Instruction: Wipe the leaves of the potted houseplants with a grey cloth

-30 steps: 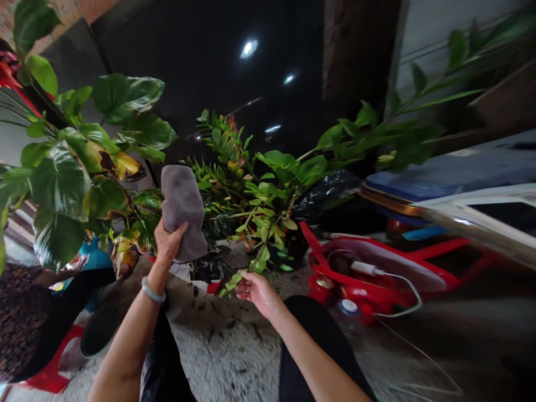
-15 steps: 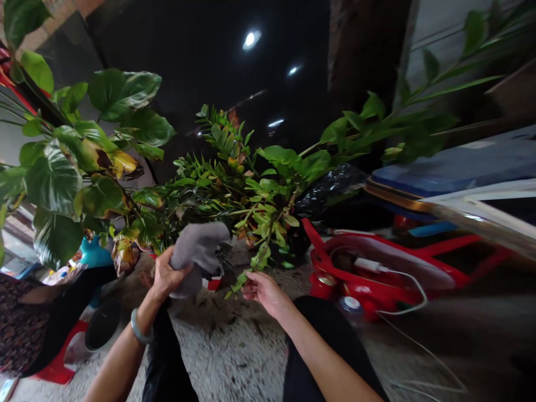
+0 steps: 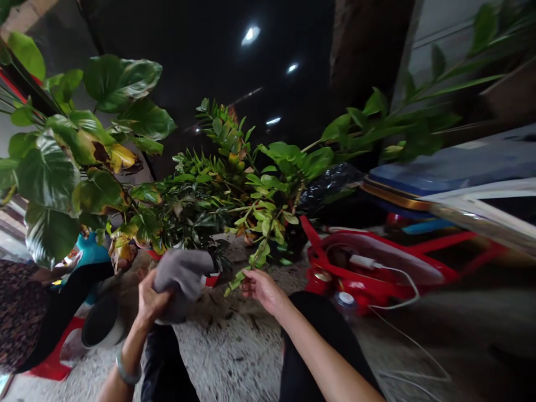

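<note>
A bunched grey cloth (image 3: pixel 182 279) is gripped in my left hand (image 3: pixel 153 298), in front of the potted plants. My right hand (image 3: pixel 262 289) pinches the low end of a drooping stem (image 3: pixel 260 251) with small yellow-green leaves. That stem hangs from a leafy green plant (image 3: pixel 288 162) at the centre. Broad leaves, some yellow and brown at the edges, belong to a large plant (image 3: pixel 52 173) on the left.
A red stool (image 3: pixel 377 285) on the right holds a white plug with a cable. A blue-edged board (image 3: pixel 452 167) juts in above it. At the left are a seated person (image 3: pixel 20 318), a dark bucket (image 3: pixel 100 324) and a red stool (image 3: pixel 56 354).
My left hand has moved left and down with the grey cloth, away from my right hand. My right hand stays at the stem's end.
</note>
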